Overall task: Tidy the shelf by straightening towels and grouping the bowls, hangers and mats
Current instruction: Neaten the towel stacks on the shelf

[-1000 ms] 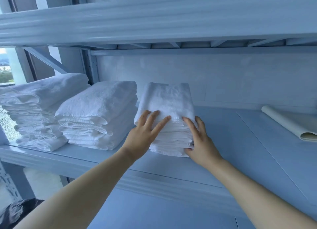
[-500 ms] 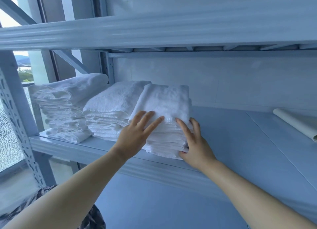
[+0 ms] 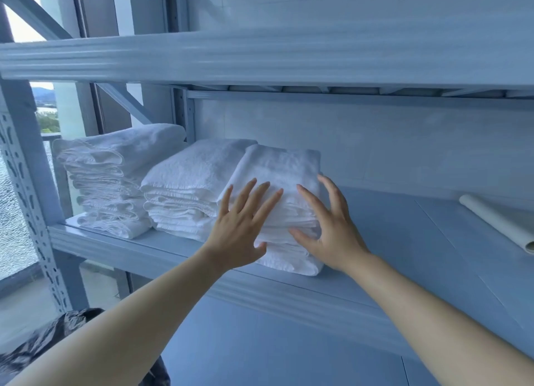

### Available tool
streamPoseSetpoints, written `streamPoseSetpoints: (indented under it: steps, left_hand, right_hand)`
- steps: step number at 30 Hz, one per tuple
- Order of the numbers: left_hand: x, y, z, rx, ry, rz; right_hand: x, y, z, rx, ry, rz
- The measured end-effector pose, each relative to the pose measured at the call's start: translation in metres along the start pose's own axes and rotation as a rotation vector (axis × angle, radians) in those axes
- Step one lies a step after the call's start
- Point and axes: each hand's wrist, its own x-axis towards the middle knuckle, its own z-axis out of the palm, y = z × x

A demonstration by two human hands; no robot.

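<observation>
On the pale blue metal shelf [image 3: 404, 235], beside the window [image 3: 17, 206], three white towel stacks [image 3: 190, 183] stand close together. The left hand [image 3: 239, 226] and right hand [image 3: 332, 229], fingers spread apart, touch the rightmost stack [image 3: 277, 166]. A rolled mat [image 3: 497, 221] lies well apart at the right.

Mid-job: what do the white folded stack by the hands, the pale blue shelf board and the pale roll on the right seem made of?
White folded stack: terry-like cotton cloth, matte; nubby pile, soft layered edges.
Pale blue shelf board: probably painted metal or laminate, smooth semi-gloss; flat, straight seams.
Pale roll: thin sheet, perhaps paper or vinyl; smooth, curled end.
</observation>
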Motion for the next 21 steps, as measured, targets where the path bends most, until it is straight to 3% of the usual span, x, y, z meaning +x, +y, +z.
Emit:
streamPoseSetpoints:
  steps: [5,14,21]
  left_hand:
    - [0.007,-0.002,0.009,-0.067,-0.004,0.054]
    - [0.009,-0.017,0.015,-0.195,-0.07,0.096]
    - [0.018,-0.019,-0.012,-0.301,0.023,0.121]
  right_hand:
    - [0.004,0.003,0.01,0.011,-0.094,-0.012]
    - [0.003,-0.002,0.035,-0.047,0.049,-0.034]
    - [0.018,-0.007,0.023,-0.141,0.183,-0.035]
